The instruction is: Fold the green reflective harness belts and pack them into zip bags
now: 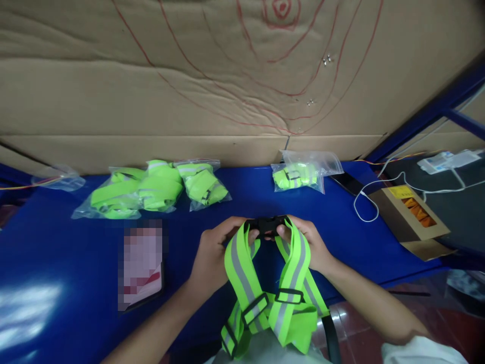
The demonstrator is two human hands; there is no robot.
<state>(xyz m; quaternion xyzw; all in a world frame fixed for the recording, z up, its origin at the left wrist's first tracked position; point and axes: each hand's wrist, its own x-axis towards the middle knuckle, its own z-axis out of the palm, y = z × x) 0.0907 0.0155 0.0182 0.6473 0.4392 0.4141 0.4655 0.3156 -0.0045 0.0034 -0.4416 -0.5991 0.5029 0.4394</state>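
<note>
Neon reflective straps point(239, 270) look limp and light (surely floppy); left hand point(210, 258) and right hand point(310, 245) both pinch the black buckle point(266, 224), their firmest hold.

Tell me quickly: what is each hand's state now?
Left hand: closed on the black buckle of the green reflective strap.
Right hand: closed on the same buckle's other end.
</note>
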